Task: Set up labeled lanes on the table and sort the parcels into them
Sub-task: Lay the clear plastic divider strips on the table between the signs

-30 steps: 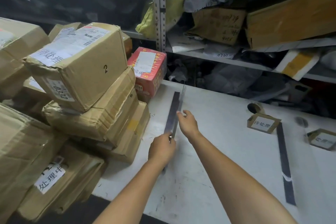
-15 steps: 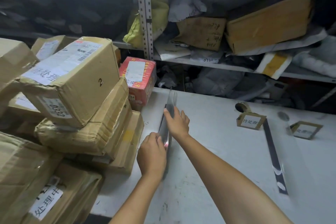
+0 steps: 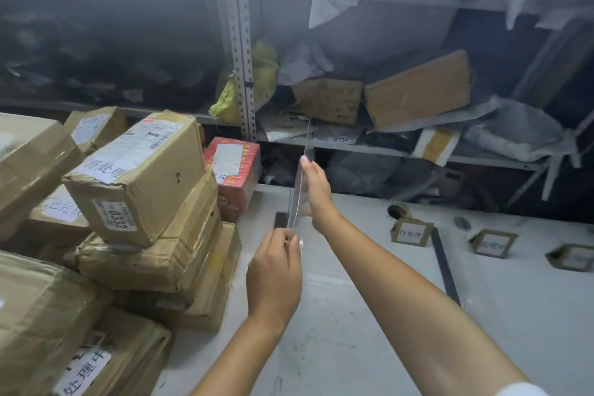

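I am holding a long clear strip [image 3: 296, 199] that rises steeply from the white table [image 3: 353, 315] toward the shelves. My left hand [image 3: 276, 270] pinches its lower end. My right hand [image 3: 316, 190] lies against its upper part with straight fingers. Just behind the strip's lower end, a short piece of dark tape [image 3: 280, 219] shows on the table. A second dark tape line [image 3: 445, 267] runs along the table at the right, beside a cardboard label card [image 3: 411, 231] and two more cards [image 3: 493, 243] [image 3: 572, 257]. Labelled cardboard parcels [image 3: 138, 177] are stacked at the left.
A red box [image 3: 234, 167] stands behind the parcel stack at the table's far left. A tape roll [image 3: 398, 209] lies beyond the first label card. Metal shelving [image 3: 244, 74] crammed with boxes and bags runs along the back edge.
The clear strip has come up from lying along the table to standing steeply. My right hand has moved up and away along it, and my view has tilted upward.
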